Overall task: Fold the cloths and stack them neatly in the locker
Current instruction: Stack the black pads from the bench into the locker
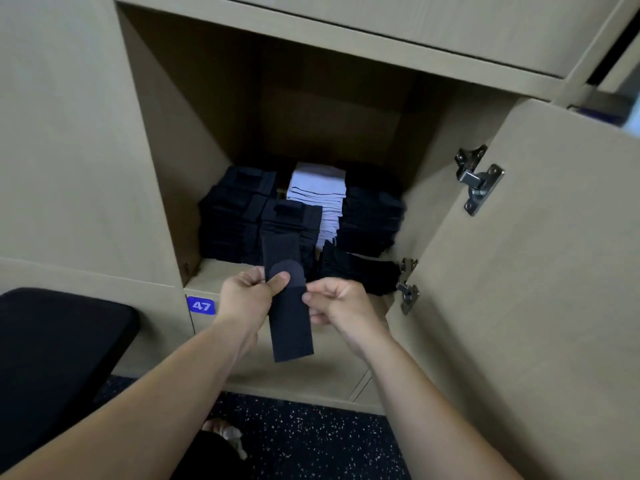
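Both hands are up at the locker (166, 133) mouth, just outside its front edge. The left hand (247, 297) pinches the dark cloth (292, 330), thumb across the front and fingers behind. The right hand (341, 306) pinches the cloth's right edge with curled fingers. The cloth is a long narrow strip: top end stands up in front of the stacks, bottom end hangs free below the hands, in front of the panel under the opening.

Room inside: upper half of the compartment is open air. The floor is mostly taken up:
- dark stacks (232, 216) on the left, close to the left wall
- front dark stack (289, 226) right behind the cloth
- white stack (317, 188) in the centre at the back
- right dark stack (372, 220)
- loose dark heap (362, 273) at front right, near the lip

A bare strip of shelf shows at front left.

Door (526, 271) is swung open on the right, with the upper hinge (479, 178) and lower hinge (408, 285) jutting in just beside the right hand. Tag "47" (201, 305) sits below the left corner. A black seat (59, 358) crowds the left side. Speckled floor (311, 438) below.
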A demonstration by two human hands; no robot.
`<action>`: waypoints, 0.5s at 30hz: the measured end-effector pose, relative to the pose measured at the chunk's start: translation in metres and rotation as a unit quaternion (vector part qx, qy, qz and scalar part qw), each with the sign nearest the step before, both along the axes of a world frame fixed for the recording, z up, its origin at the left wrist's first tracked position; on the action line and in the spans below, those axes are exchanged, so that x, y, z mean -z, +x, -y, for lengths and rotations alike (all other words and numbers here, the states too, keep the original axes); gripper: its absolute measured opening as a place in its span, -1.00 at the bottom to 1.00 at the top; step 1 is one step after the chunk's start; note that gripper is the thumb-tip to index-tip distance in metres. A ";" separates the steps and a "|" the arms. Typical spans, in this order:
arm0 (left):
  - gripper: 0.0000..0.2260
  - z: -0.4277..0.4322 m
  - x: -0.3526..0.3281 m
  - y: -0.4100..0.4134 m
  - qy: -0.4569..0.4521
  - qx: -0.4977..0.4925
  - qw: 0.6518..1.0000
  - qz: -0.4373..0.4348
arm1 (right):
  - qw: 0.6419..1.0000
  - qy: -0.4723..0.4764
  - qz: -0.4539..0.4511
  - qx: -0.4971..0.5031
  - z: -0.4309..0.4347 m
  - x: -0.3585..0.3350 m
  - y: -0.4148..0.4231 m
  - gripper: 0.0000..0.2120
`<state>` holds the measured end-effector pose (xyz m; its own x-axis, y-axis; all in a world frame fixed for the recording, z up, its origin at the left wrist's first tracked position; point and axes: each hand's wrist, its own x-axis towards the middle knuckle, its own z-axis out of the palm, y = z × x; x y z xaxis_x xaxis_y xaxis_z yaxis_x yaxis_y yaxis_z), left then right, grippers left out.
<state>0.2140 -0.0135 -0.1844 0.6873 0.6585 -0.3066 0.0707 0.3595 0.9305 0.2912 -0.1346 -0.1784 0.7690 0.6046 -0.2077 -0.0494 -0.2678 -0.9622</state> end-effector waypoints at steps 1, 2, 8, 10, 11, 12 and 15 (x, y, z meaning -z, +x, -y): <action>-0.95 0.000 -0.001 -0.002 0.005 0.001 1.000 0.001 | 1.000 -0.001 0.008 0.000 0.002 -0.003 0.001 -0.85; -0.95 -0.001 -0.002 -0.003 0.010 0.003 1.000 0.004 | 1.000 0.000 0.014 0.002 0.003 -0.006 0.002 -0.90; -0.77 0.000 -0.009 -0.006 0.023 0.026 0.999 0.032 | 0.998 0.021 -0.014 -0.055 0.000 -0.012 0.002 -0.85; -0.80 -0.001 -0.008 -0.005 0.023 0.025 0.999 0.033 | 0.998 0.028 -0.008 -0.047 -0.002 -0.013 0.000 -0.83; -0.85 -0.002 -0.008 -0.005 0.031 0.025 0.999 0.028 | 0.999 0.028 0.007 -0.030 -0.003 -0.014 0.001 -0.81; -0.92 -0.003 -0.007 -0.006 0.047 0.027 0.998 0.019 | 0.999 0.026 0.031 -0.002 -0.002 -0.017 0.004 -0.80; -0.88 -0.007 0.000 -0.008 0.092 0.038 0.995 -0.004 | 0.982 -0.016 0.162 0.097 0.004 -0.017 0.032 -0.89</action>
<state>0.2055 -0.0067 -0.1841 0.7356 0.6500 -0.1910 0.0982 0.1766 0.9794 0.3233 -0.1388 -0.1614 0.8983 0.4366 0.0498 0.2041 -0.3143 -0.9271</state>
